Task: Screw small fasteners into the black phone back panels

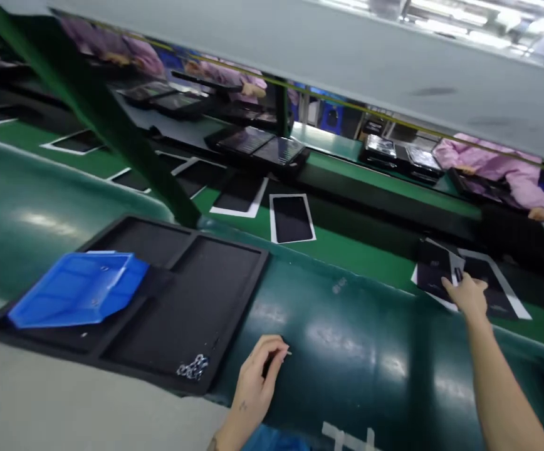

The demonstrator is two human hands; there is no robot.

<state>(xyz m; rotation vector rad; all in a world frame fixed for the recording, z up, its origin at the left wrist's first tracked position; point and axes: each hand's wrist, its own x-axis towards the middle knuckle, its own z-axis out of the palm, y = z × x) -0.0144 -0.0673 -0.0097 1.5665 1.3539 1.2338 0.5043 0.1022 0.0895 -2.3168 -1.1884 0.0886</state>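
My left hand (263,373) is above the green work surface (338,338), thumb and forefinger pinched on a small thin pale piece (289,352) whose kind is too small to make out. Stretched out to the conveyor belt, my right hand (470,294) grips the edge of a black flat panel (432,266) lying on a white sheet. Its fingertips are partly hidden behind the hand. Just beyond them lies another black panel (491,285) on white backing. Left of my left hand, a black divided tray (182,300) holds a cluster of small shiny parts (193,368).
A blue plastic bin (81,288) rests tilted on the tray. Several black panels on white sheets, one of them a near panel (292,218), lie along the green belt (361,254). A green post (112,138) and overhead white beam (272,56) frame the station. Co-workers in pink sleeves (502,166) work across.
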